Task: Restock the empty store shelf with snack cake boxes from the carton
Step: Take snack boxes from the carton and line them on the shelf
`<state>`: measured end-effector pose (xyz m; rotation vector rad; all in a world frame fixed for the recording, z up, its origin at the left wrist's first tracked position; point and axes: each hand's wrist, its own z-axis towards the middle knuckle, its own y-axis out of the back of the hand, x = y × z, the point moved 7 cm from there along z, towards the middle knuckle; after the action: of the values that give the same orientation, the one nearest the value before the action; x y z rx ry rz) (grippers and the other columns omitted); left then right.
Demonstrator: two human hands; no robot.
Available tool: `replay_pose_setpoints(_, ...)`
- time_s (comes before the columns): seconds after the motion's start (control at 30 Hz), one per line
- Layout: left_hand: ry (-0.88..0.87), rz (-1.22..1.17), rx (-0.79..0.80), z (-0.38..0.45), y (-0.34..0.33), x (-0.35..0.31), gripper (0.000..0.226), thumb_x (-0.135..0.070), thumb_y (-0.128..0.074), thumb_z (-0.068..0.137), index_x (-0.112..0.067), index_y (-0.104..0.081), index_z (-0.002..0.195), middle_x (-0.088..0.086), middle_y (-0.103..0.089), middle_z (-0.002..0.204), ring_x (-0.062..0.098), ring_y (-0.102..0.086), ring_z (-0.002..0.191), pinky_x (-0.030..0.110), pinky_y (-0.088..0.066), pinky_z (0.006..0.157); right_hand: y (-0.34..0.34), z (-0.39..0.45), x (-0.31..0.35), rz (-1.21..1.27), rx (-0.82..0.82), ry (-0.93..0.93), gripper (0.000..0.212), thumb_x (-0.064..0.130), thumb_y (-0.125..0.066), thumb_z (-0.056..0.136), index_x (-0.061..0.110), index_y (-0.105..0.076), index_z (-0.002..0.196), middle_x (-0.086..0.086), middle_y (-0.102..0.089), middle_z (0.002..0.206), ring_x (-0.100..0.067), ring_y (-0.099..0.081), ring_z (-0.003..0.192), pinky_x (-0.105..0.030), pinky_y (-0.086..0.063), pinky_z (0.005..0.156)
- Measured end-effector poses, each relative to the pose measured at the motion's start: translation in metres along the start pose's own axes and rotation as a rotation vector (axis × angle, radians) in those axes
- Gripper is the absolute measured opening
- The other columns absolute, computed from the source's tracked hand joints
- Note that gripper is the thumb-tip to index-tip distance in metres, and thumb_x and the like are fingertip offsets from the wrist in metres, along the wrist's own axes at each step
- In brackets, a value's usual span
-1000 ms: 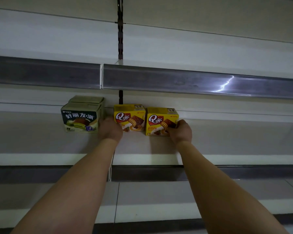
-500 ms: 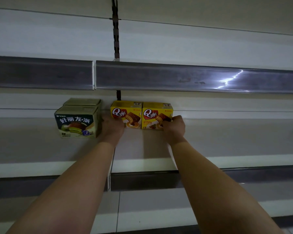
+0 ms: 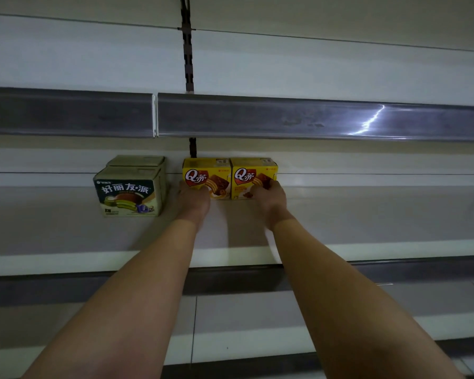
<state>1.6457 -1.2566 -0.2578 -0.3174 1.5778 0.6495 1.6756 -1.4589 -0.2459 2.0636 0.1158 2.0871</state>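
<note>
Two yellow snack cake boxes stand side by side at the back of the white shelf (image 3: pixel 367 214). My left hand (image 3: pixel 194 196) grips the lower front of the left yellow box (image 3: pixel 203 173). My right hand (image 3: pixel 268 195) grips the lower front of the right yellow box (image 3: pixel 251 170). The two boxes touch each other and sit against the back wall. To their left, a small gap apart, stands a green snack cake box (image 3: pixel 129 192), with a second green box (image 3: pixel 137 161) right behind it. The carton is out of view.
The grey price rail (image 3: pixel 285 116) of the shelf above overhangs the boxes. A slotted upright (image 3: pixel 188 50) runs down the back wall behind them. A lower white shelf (image 3: pixel 244 310) lies below my arms. Bare shelf stretches to the right of the yellow boxes.
Both hands have pushed the two yellow boxes further back on the shelf, up to the back wall. The boxes have closed together. The green boxes have stayed put.
</note>
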Motion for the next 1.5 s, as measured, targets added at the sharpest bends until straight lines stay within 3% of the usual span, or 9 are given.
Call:
replay_pose_setpoints(0.23, -0.059, 0.111, 0.007, -0.029, 0.007, -0.016, 0.044, -0.027, -0.045, 0.096, -0.011, -0.046, 0.136, 0.013, -0.054, 0.134, 0.035, -0.052, 0.118, 0.048, -0.042, 0.102, 0.03, -0.032, 0.03, -0.141, 0.021, 0.033, 0.032, 0.026, -0.058, 0.091, 0.009, -0.061, 0.118, -0.007, -0.062, 0.114, -0.028, -0.056, 0.112, -0.033, -0.045, 0.089)
replay_pose_setpoints(0.33, -0.121, 0.346, 0.016, -0.049, 0.011, -0.03, 0.046, -0.027, -0.043, 0.099, -0.007, -0.04, 0.141, 0.019, -0.05, 0.134, 0.038, -0.05, 0.119, 0.044, -0.044, 0.097, 0.043, -0.047, 0.042, -0.364, 0.08, 0.069, 0.04, 0.026, -0.054, 0.094, 0.009, -0.053, 0.131, -0.012, -0.056, 0.132, -0.029, -0.052, 0.121, -0.033, -0.041, 0.095)
replay_pose_setpoints(0.43, -0.166, 0.559, 0.032, -0.065, 0.015, -0.04, 0.042, -0.033, -0.04, 0.1, -0.011, -0.048, 0.135, 0.018, -0.051, 0.13, 0.035, -0.053, 0.113, 0.041, -0.047, 0.091, 0.053, -0.057, 0.045, -0.62, 0.148, 0.069, 0.047, 0.027, -0.052, 0.095, 0.013, -0.044, 0.139, -0.011, -0.05, 0.139, -0.028, -0.049, 0.125, -0.034, -0.04, 0.1)
replay_pose_setpoints(0.53, -0.117, 0.678, 0.056, -0.08, 0.015, -0.047, 0.042, -0.036, -0.035, 0.101, -0.015, -0.049, 0.135, 0.013, -0.05, 0.134, 0.031, -0.052, 0.118, 0.038, -0.044, 0.093, 0.058, -0.068, 0.044, -0.822, 0.23, 0.08, 0.056, 0.034, -0.049, 0.096, 0.021, -0.031, 0.148, -0.005, -0.041, 0.147, -0.024, -0.044, 0.13, -0.033, -0.038, 0.103)
replay_pose_setpoints(0.67, -0.085, 0.709, 0.165, -0.098, 0.007, -0.051, 0.048, -0.041, -0.033, 0.101, -0.021, -0.037, 0.145, 0.01, -0.043, 0.143, 0.03, -0.048, 0.123, 0.04, -0.044, 0.099, 0.073, -0.087, 0.045, -0.964, 0.23, 0.147, 0.057, 0.036, -0.049, 0.095, 0.023, -0.031, 0.147, -0.002, -0.04, 0.146, -0.022, -0.044, 0.127, -0.031, -0.036, 0.102)
replay_pose_setpoints(0.83, -0.119, 0.745, 0.298, -0.129, -0.007, -0.058, 0.046, -0.041, -0.032, 0.101, -0.019, -0.037, 0.142, 0.009, -0.041, 0.144, 0.029, -0.044, 0.126, 0.039, -0.042, 0.1, 0.097, -0.123, 0.044, -1.025, 0.153, 0.182, 0.055, 0.034, -0.048, 0.094, 0.02, -0.035, 0.146, -0.004, -0.041, 0.146, -0.024, -0.045, 0.127, -0.034, -0.034, 0.106)
replay_pose_setpoints(1.0, -0.308, 0.727, 0.345, -0.16, -0.014, -0.079, 0.039, -0.033, -0.038, 0.1, -0.013, -0.048, 0.132, 0.014, -0.049, 0.135, 0.033, -0.048, 0.121, 0.038, -0.044, 0.095, 0.129, -0.168, 0.049, -0.946, -0.023, 0.117, 0.054, 0.031, -0.049, 0.095, 0.019, -0.036, 0.145, -0.004, -0.042, 0.146, -0.024, -0.044, 0.128, -0.039, -0.031, 0.11)
replay_pose_setpoints(1.2, -0.538, 0.631, 0.477, -0.234, -0.014, -0.079, 0.034, -0.027, -0.042, 0.1, -0.01, -0.055, 0.126, 0.014, -0.052, 0.129, 0.032, -0.048, 0.116, 0.037, -0.041, 0.091, 0.167, -0.269, 0.019, -0.946, -0.211, -0.08, 0.055, 0.034, -0.045, 0.096, 0.017, -0.033, 0.147, -0.007, -0.04, 0.147, -0.027, -0.043, 0.129, -0.037, -0.028, 0.111)
replay_pose_setpoints(1.5, -0.642, 0.639, 0.905, -0.378, -0.028, -0.014, 0.037, -0.029, -0.041, 0.1, -0.009, -0.054, 0.128, 0.013, -0.055, 0.13, 0.031, -0.053, 0.114, 0.036, -0.043, 0.091, 0.229, -0.451, -0.028, -0.921, -0.51, -0.409, 0.043, 0.028, -0.047, 0.091, 0.017, -0.047, 0.132, -0.005, -0.051, 0.134, -0.026, -0.047, 0.124, -0.033, -0.034, 0.099)
